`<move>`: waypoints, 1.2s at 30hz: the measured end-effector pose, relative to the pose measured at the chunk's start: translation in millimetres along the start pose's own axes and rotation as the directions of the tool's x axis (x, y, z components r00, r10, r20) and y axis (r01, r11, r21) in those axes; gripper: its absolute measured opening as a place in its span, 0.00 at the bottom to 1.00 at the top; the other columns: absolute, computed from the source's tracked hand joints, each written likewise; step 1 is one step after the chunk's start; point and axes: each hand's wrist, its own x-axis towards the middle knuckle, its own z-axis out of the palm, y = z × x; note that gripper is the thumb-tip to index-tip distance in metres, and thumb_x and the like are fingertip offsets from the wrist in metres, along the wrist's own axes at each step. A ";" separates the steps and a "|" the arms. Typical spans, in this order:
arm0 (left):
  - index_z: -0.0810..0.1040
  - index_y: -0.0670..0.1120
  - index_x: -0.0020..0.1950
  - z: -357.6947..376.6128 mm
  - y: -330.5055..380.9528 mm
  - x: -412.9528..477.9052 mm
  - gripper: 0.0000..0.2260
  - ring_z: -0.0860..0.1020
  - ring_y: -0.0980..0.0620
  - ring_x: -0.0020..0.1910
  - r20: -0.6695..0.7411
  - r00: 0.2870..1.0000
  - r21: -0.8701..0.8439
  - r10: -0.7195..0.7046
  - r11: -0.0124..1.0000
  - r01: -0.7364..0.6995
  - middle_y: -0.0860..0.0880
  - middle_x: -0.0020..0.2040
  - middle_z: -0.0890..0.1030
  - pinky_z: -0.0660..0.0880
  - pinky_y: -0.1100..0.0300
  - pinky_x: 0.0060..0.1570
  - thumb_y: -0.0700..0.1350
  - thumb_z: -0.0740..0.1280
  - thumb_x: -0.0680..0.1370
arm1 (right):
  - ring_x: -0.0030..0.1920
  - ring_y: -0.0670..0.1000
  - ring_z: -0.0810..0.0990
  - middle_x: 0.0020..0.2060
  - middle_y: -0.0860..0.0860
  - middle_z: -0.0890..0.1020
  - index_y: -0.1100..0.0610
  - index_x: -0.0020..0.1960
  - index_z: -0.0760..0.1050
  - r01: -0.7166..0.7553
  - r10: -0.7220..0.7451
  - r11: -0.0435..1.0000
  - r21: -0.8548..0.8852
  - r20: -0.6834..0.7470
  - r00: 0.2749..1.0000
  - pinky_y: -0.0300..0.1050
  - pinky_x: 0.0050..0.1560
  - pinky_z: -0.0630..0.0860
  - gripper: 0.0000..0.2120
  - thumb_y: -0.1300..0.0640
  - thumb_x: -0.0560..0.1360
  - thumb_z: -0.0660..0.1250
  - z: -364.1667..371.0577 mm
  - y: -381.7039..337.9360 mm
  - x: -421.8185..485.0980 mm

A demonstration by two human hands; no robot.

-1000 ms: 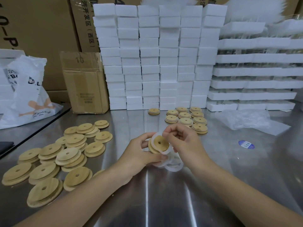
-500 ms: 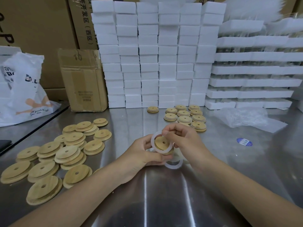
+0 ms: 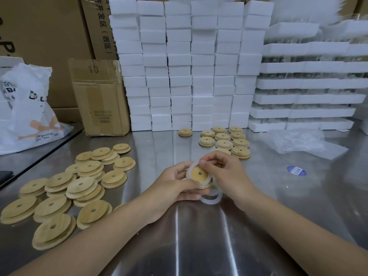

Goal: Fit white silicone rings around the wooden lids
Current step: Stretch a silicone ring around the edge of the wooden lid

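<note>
On the steel bench [image 3: 278, 216], loose wooden lids [image 3: 79, 186] spread toward its left edge. At mid-bench the left hand [image 3: 175, 188] grips one wooden lid [image 3: 197, 174] while the right hand [image 3: 229, 174] pinches a white silicone ring [image 3: 190, 167] at its upper rim.

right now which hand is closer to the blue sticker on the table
Right. The right hand pinches the silicone ring, left of the blue sticker with bare table between; the left hand holds the wooden lid farther left, beyond the right hand.
</note>
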 end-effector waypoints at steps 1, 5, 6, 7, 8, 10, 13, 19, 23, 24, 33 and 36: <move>0.79 0.48 0.71 -0.8 -0.5 0.5 0.21 0.86 0.37 0.60 0.000 1.000 0.000 0.000 1.000 0.000 0.42 0.63 0.86 0.83 0.48 0.62 0.37 0.73 0.79 | 0.42 0.47 0.83 0.41 0.52 0.87 0.49 0.45 0.85 0.005 -0.005 1.000 -0.014 -0.008 1.000 0.39 0.45 0.79 0.04 0.57 0.77 0.76 -0.1 0.7 0.1; 0.78 0.47 0.73 -4.2 -1.5 2.4 0.20 0.86 0.37 0.60 -0.003 1.000 -0.011 -0.009 1.000 0.009 0.41 0.63 0.86 0.83 0.49 0.61 0.35 0.70 0.82 | 0.43 0.48 0.84 0.42 0.52 0.87 0.50 0.46 0.85 0.018 -0.018 1.000 -0.019 -0.014 1.000 0.44 0.50 0.81 0.03 0.58 0.77 0.76 -0.6 2.8 0.5; 0.78 0.47 0.73 -4.4 -1.3 3.1 0.19 0.86 0.37 0.60 -0.006 1.000 -0.027 -0.013 1.000 0.013 0.40 0.63 0.86 0.84 0.50 0.60 0.36 0.69 0.83 | 0.43 0.48 0.83 0.42 0.53 0.86 0.50 0.46 0.85 0.024 -0.024 1.000 -0.021 -0.018 1.000 0.45 0.51 0.81 0.03 0.58 0.76 0.77 -0.7 3.1 1.0; 0.78 0.47 0.73 -4.3 -1.2 3.7 0.17 0.86 0.36 0.60 -0.012 1.000 -0.041 -0.017 0.999 0.016 0.40 0.63 0.86 0.85 0.51 0.59 0.37 0.68 0.84 | 0.43 0.47 0.83 0.41 0.52 0.86 0.50 0.47 0.85 0.031 -0.032 0.999 -0.026 -0.020 0.999 0.45 0.50 0.81 0.04 0.58 0.76 0.77 -0.8 3.5 1.6; 0.77 0.47 0.73 -4.3 -1.4 4.4 0.16 0.86 0.36 0.59 -0.021 1.000 -0.052 -0.021 0.998 0.020 0.40 0.63 0.86 0.85 0.52 0.58 0.38 0.66 0.85 | 0.42 0.46 0.82 0.40 0.50 0.85 0.50 0.48 0.84 0.038 -0.039 0.999 -0.036 -0.021 0.999 0.44 0.50 0.80 0.04 0.57 0.76 0.77 -0.7 4.2 2.1; 0.77 0.46 0.73 -4.7 -2.3 5.4 0.15 0.87 0.36 0.58 -0.044 0.999 -0.072 -0.028 0.997 0.025 0.39 0.62 0.87 0.85 0.53 0.54 0.40 0.63 0.87 | 0.41 0.45 0.81 0.37 0.47 0.83 0.48 0.48 0.84 0.050 -0.051 0.997 -0.063 -0.024 0.998 0.42 0.49 0.79 0.05 0.56 0.75 0.78 -0.9 6.4 2.7; 0.76 0.46 0.73 -5.8 -3.3 5.5 0.14 0.87 0.35 0.58 -0.059 0.998 -0.099 -0.011 0.995 0.005 0.39 0.61 0.87 0.86 0.53 0.54 0.40 0.63 0.87 | 0.42 0.47 0.82 0.39 0.49 0.85 0.47 0.47 0.84 0.036 -0.037 0.998 -0.060 -0.024 0.999 0.44 0.50 0.80 0.05 0.53 0.74 0.79 -2.9 9.1 4.3; 0.76 0.47 0.71 -4.0 -4.5 6.3 0.14 0.88 0.36 0.55 -0.181 0.983 -0.146 0.026 0.988 -0.053 0.40 0.60 0.87 0.86 0.51 0.55 0.37 0.63 0.87 | 0.39 0.44 0.80 0.38 0.49 0.85 0.50 0.43 0.83 0.027 -0.025 0.991 -0.131 0.021 0.999 0.40 0.44 0.77 0.09 0.49 0.71 0.81 -6.7 9.3 8.2; 0.77 0.47 0.70 -3.0 -5.0 7.1 0.14 0.88 0.36 0.55 -0.234 0.971 -0.153 0.051 0.984 -0.089 0.41 0.60 0.88 0.85 0.46 0.57 0.35 0.64 0.86 | 0.36 0.42 0.79 0.36 0.46 0.85 0.49 0.41 0.82 0.016 0.009 0.971 -0.239 0.102 0.995 0.33 0.37 0.74 0.13 0.40 0.70 0.77 -9.0 6.6 5.5; 0.77 0.47 0.70 -2.7 -5.6 7.2 0.14 0.88 0.36 0.55 -0.241 0.969 -0.149 0.055 0.985 -0.093 0.42 0.59 0.88 0.84 0.46 0.57 0.35 0.64 0.86 | 0.36 0.42 0.80 0.36 0.46 0.85 0.49 0.41 0.83 0.010 0.019 0.967 -0.254 0.113 0.993 0.32 0.36 0.74 0.13 0.39 0.70 0.76 -9.2 5.1 4.9; 0.77 0.47 0.70 -1.8 -5.3 7.5 0.14 0.88 0.35 0.54 -0.227 0.972 -0.156 0.056 0.983 -0.093 0.39 0.59 0.88 0.84 0.48 0.56 0.36 0.62 0.87 | 0.29 0.45 0.75 0.34 0.51 0.83 0.58 0.42 0.85 -0.205 0.212 0.976 -0.068 0.123 0.969 0.36 0.31 0.69 0.11 0.50 0.76 0.78 -15.4 -6.1 7.7; 0.77 0.48 0.70 -0.5 -4.4 6.7 0.13 0.88 0.35 0.54 -0.209 0.977 -0.144 0.050 0.986 -0.082 0.38 0.58 0.88 0.85 0.50 0.52 0.38 0.62 0.87 | 0.34 0.52 0.71 0.38 0.58 0.79 0.60 0.44 0.85 -0.222 0.232 0.971 -0.083 0.139 0.963 0.41 0.34 0.65 0.15 0.48 0.76 0.77 -18.5 -11.4 5.5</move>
